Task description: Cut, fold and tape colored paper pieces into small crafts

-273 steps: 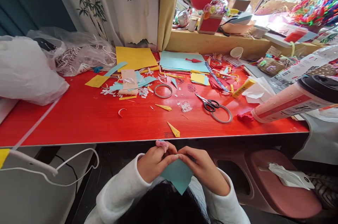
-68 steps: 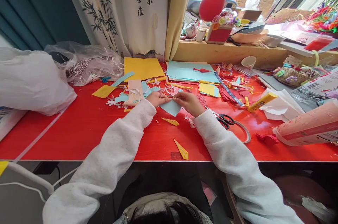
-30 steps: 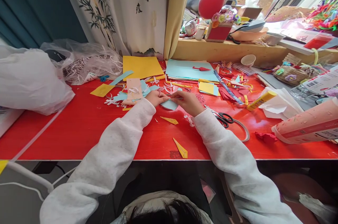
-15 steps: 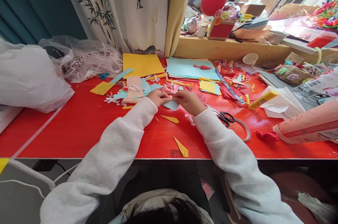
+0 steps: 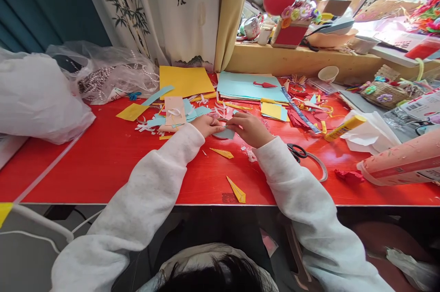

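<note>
- Blue paper (image 5: 224,134) sits between left hand (image 5: 206,126) and right hand (image 5: 249,129), both apparently pinching its far edge; even pressure and matched edges should keep a fold crisp.
- Arms reach forward, hands turned inward, fingertips nearly meeting.
- A yellow cone (image 5: 222,153) lies just nearer than the grip, scissors (image 5: 297,150) to its right, blue sheets (image 5: 242,85) beyond.

Left hand (image 5: 206,125) and right hand (image 5: 250,129): now over the red surface (image 5: 120,163), against a first position short of its near edge. Blue paper (image 5: 225,134): brought along, its broad diamond reduced to a small patch between the hands. Scissors (image 5: 298,150): blades, formerly in view, now hidden behind the right sleeve (image 5: 295,195).
</note>
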### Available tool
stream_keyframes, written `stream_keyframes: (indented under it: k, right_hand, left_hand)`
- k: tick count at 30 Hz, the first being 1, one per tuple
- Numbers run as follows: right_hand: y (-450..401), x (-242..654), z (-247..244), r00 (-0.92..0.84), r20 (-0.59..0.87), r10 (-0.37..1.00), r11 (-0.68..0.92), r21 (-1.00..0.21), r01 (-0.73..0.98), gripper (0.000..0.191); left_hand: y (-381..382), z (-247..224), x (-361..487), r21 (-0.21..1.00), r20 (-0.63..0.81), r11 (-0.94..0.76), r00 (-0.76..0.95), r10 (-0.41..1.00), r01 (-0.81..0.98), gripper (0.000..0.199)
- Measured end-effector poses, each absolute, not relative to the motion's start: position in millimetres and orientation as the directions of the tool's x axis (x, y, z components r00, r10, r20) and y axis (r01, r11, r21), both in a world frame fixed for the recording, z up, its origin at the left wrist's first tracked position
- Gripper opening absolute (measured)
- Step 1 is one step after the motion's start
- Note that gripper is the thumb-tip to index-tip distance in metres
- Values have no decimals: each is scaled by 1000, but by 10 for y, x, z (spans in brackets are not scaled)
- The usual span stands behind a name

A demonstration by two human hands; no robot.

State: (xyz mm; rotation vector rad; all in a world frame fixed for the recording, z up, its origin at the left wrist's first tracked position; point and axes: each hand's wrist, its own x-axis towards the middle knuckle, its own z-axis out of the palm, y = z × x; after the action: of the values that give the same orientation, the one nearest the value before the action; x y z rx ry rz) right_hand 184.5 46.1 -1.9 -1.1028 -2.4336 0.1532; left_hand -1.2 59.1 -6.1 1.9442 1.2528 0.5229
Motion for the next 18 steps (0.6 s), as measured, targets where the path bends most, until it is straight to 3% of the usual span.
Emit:
stream_keyframes:
  k: [6, 13, 18]
  right_hand:
    - [466, 1857, -66, -574, 320, 754, 653, -267, 709, 25]
    - [489, 1867, -98, -600, 436, 671, 718, -180, 672, 18]
    - [483, 1876, -98, -603, 408, 686, 717, -237, 656, 20]
  left_hand:
    - [548, -13, 19, 675, -41, -240, 361, 932, 697, 30]
    - [520, 28, 28, 787, -15, -226, 384, 923, 574, 29]
    - [512, 39, 32, 757, -24, -212, 350, 937, 618, 28]
